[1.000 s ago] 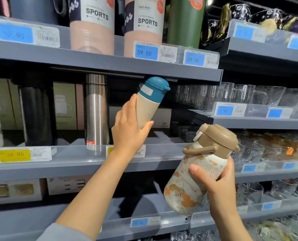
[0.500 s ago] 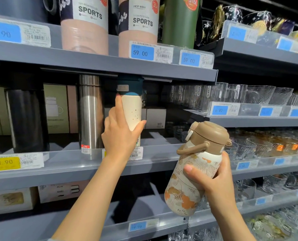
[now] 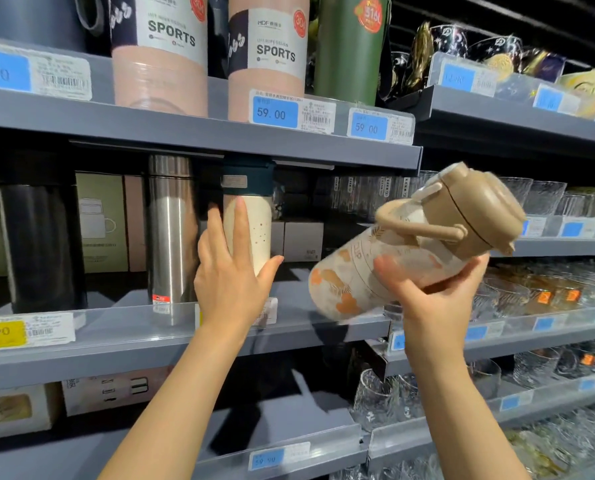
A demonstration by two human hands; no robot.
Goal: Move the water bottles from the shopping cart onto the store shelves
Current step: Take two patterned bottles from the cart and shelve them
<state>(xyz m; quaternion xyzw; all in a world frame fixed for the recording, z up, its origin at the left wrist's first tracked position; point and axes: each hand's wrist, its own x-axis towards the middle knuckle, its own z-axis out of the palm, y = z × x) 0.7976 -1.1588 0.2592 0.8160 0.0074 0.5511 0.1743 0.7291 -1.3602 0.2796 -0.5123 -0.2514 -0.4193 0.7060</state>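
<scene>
**Two bottles at the grey shelving: one standing, one in hand**

Item one — a cream bottle with a dark teal cap (image 3: pixel 251 216) stood upright on the middle shelf (image 3: pixel 123 337), at about 10 o'clock from the frame's centre and just to the right of a steel flask (image 3: pixel 171 230). We noted the left hand (image 3: pixel 232 278) against its lower body, fingers straight and spread, the thumb reaching out below the bottle's right side; the fingers were loose, not clamped round it. Whether the palm touched the bottle, we could not tell.

Item two — a leaf-patterned bottle with a tan lid and carry handle (image 3: pixel 403 251) was tilted, lid toward 2 o'clock and base toward 8 o'clock, held in the air in front of the middle shelf's right end. The right hand (image 3: pixel 434 299) grasped it from beneath, thumb curled across its front and fingers wrapped behind. The bottle was blurred.

Also recorded: on the upper shelf (image 3: pixel 192 133), at 12 o'clock, two pink bottles marked SPORTS (image 3: pixel 161 53) and a green bottle (image 3: pixel 351 50), with blue tags reading 59.00 (image 3: pixel 275 113). At 9 o'clock stood a dark flask (image 3: pixel 39 247), with boxes behind it. Glassware (image 3: pixel 545 202) filled the shelves at 3 o'clock.
</scene>
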